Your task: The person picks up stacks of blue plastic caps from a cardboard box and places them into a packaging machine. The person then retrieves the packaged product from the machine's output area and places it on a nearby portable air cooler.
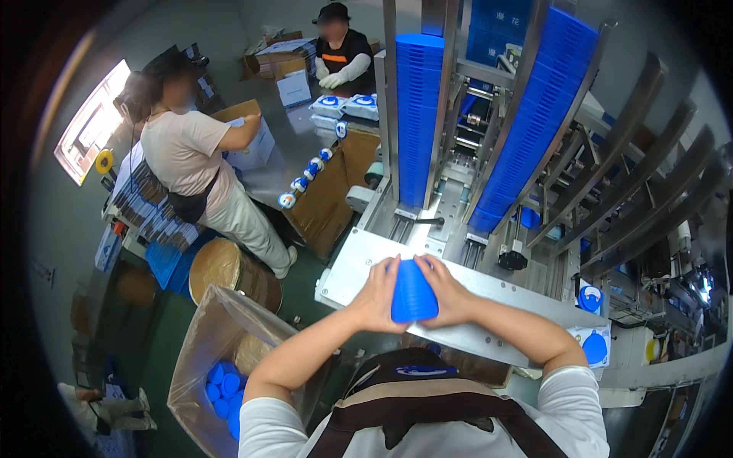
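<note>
A short stack of blue plastic lids (414,294) is held over the front edge of the machine's white plate (359,259). My left hand (375,298) wraps round its left side and my right hand (450,295) round its right side. Both hands are closed on the stack, fingers towards its far end. Beyond them, a tall upright column of blue lids (418,122) stands between metal rails. To its right, a second column of blue lids (527,130) leans in the view between its own rails.
A lined carton (202,336) at lower left holds loose blue lids (226,389). Black knobs (513,260) and curved metal rails (611,153) stand at right. Two people (195,145) (341,57) work at a table with white-and-blue packs (359,107). A round drum (221,267) stands behind the carton.
</note>
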Demonstrator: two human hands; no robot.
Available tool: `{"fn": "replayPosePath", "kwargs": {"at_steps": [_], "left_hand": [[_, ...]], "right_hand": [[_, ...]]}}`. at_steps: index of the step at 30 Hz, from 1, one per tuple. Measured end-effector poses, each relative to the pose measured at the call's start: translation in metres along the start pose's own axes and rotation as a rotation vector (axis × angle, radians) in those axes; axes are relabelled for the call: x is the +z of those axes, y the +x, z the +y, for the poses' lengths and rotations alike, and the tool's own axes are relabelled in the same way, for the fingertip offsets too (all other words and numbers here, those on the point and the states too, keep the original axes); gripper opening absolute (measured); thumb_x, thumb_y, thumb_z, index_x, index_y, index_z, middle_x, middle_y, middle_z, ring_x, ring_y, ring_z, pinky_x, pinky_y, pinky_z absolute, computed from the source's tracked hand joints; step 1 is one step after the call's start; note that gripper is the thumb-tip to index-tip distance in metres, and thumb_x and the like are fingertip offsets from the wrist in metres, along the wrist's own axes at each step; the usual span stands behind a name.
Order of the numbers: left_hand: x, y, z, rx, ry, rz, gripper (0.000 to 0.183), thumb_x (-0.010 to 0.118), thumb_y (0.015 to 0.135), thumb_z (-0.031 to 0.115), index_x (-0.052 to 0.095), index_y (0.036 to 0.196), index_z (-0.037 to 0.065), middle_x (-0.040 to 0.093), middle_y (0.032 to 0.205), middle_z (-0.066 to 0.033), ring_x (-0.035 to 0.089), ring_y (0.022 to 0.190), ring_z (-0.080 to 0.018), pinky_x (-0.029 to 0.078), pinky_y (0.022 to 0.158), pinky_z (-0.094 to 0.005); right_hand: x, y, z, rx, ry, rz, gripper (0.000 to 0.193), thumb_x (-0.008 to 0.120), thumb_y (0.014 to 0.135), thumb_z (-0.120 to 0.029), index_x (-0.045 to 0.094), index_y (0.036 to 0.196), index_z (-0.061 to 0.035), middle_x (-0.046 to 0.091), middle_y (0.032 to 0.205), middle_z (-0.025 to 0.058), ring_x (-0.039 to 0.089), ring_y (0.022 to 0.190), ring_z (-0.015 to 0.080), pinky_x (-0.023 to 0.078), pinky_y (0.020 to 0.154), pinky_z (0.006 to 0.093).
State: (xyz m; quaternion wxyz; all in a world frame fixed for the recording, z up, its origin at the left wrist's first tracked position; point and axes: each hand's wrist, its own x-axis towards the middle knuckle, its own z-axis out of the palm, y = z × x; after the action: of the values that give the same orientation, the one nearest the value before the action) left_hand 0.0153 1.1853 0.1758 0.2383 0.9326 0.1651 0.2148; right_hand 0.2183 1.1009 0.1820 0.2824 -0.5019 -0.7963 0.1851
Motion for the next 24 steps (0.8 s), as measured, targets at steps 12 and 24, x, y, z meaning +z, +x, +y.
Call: {"fn": "replayPosePath", "kwargs": {"at_steps": [12,24], "left_hand": [[-0.045,0.017,0.006,-0.598,-1.992,-0.029,0.070,0.065,0.071,0.029,0.034,0.130,0.007,0.048,0.122,-0.0109,0.046,0.115,-0.0259,0.032,0.103,-0.0394],[-0.139,0.037,0.032,-0.599,-1.864,-0.187,0.083,0.049,0.075,0.065,0.023,0.139,0.019,0.033,0.138,-0.0107,0.038,0.125,-0.0263,0.030,0.102,-0.0477]], "right_hand": [[-0.039,0.043,-0.035,-0.567,-1.062,0.107,0.073,0.071,0.068,-0.038,0.036,0.132,-0.0423,0.021,0.146,0.0115,0.021,0.135,0.0298,0.021,0.102,0.0621],[-0.082,0.122,-0.074,-0.749,-0.991,0.196,0.058,0.064,0.072,-0.019,0.046,0.123,-0.0391,0.036,0.130,0.0116,0.036,0.123,0.0297,0.033,0.096,0.0614]]}}
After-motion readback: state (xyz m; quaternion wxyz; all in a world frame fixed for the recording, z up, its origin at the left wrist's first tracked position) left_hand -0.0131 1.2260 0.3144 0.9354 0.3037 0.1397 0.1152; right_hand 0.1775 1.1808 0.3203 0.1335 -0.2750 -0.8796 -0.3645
